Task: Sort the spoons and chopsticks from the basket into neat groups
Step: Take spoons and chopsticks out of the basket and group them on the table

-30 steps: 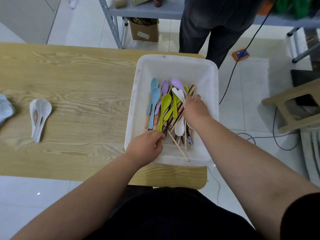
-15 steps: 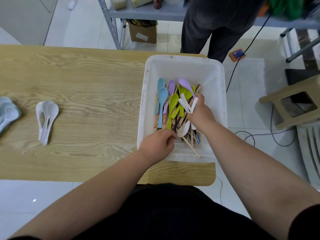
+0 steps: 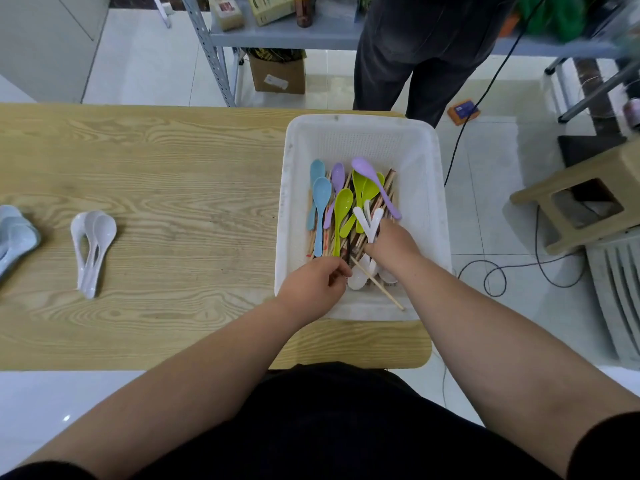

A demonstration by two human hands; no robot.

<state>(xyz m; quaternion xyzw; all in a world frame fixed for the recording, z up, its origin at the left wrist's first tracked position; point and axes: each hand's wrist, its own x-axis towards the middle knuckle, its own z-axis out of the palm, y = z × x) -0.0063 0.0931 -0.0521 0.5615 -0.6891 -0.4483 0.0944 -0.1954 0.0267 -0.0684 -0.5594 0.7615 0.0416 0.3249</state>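
working over the wooden table (image 3: 138, 161), with the white basket (image 3: 431, 202) at its right end. judged step: gathering the white spoons (image 3: 369, 220) from the basket, to join the nested white group (image 3: 91, 244) lying well to the left. a pale grey-blue group (image 3: 14, 233) just past that, at the left edge of view.

best done 1 colour per trip. lift the bunch straight up out of the tangle of chopsticks (image 3: 388, 183), green spoons (image 3: 343, 206), blue spoons (image 3: 320, 195) and purple spoons (image 3: 370, 174), to avoid dragging any along. square the fanned handles into 1 line before travelling left. set down bowl-in-bowl on the nested white group, handles pointing the same way. worth checking first for stray white bowls at the near end of the basket, beside the loose chopstick (image 3: 377, 284) slanting toward the near-right corner.

right hand (image 3: 391, 244): reaching in from the near right, back of the hand up, fingers closed round the white spoons, with about 3 handles fanning out toward the far side and bowls tucked near, under the wrist.

left hand (image 3: 311, 289): over the near-left part of the basket, fingers curled inward beside the near ends of the chopsticks. cannot tell whether pinching anything or merely steadying the pile.
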